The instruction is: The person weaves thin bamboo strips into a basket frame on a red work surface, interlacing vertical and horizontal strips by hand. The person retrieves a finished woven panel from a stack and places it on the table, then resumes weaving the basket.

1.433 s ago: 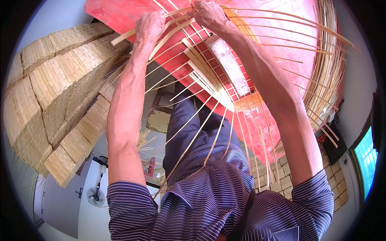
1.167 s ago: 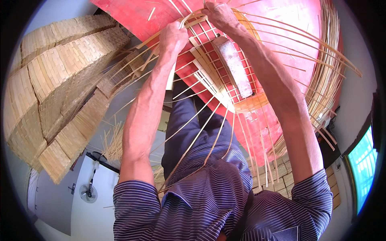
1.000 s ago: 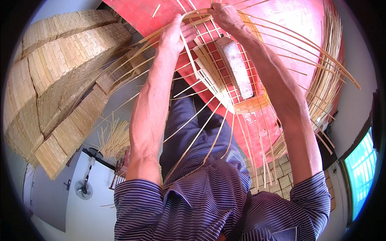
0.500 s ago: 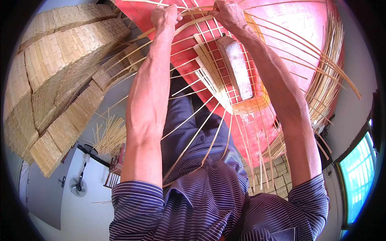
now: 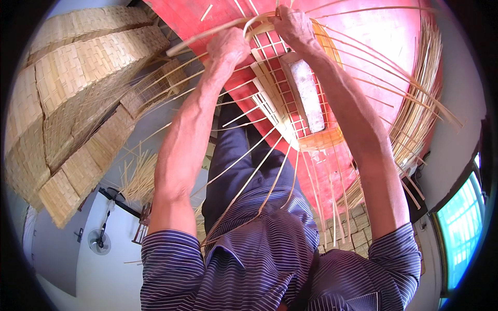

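A half-woven bamboo basket (image 5: 276,98) with an open lattice bottom lies on a red tabletop (image 5: 358,31). On its lattice rests a long whitish block (image 5: 307,96). At the basket's far edge my right hand (image 5: 295,31) is closed on the bamboo strips there; its fingertips are partly hidden. To its left, my left hand (image 5: 228,47) is closed around a pale bamboo strip (image 5: 251,24), which curls up from its fingers toward the right hand. A wider strip end (image 5: 192,42) juts leftward past the left hand. Loose strip ends fan out from the basket on all sides.
Tall stacks of woven bamboo pieces (image 5: 88,57) stand at the left. A bundle of thin strips (image 5: 423,93) lies along the table's right side. More cut strips (image 5: 139,176) are piled lower left, near a fan (image 5: 99,241). Strips hang over my shirt and lap.
My left hand has moved nearer and slightly right, and a strip now curls up from it. A wide strip end now points left above my wrist. The right hand has shifted only slightly.
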`<move>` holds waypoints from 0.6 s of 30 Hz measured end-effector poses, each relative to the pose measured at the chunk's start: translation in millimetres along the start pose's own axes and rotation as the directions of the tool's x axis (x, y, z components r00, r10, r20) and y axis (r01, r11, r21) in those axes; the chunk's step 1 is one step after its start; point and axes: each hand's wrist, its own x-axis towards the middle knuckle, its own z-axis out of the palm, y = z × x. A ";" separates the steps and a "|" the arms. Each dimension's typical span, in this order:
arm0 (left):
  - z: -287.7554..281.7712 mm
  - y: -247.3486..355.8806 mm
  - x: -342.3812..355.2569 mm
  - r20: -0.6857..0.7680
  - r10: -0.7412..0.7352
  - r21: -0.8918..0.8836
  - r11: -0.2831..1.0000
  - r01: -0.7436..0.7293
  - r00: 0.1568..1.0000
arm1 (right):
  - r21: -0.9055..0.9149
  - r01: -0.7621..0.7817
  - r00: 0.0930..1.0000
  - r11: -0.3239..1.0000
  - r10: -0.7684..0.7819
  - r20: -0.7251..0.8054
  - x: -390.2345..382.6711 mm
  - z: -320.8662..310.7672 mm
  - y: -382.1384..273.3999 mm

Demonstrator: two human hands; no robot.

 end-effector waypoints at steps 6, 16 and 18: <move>39.9 -25.2 25.2 0.068 -0.017 -0.901 0.427 0.069 0.998 | 0.143 -0.028 0.999 0.989 0.023 0.035 -34.6 -25.6 -16.6; 34.9 -5.5 25.6 0.243 -0.232 -0.867 -0.488 0.104 0.942 | 0.108 0.026 0.984 0.994 -0.006 -0.177 96.1 56.1 -16.3; 33.8 -18.2 20.3 0.264 -0.250 -0.865 -0.488 0.114 0.932 | 0.168 -0.108 0.994 0.980 0.101 0.052 98.1 47.1 -41.1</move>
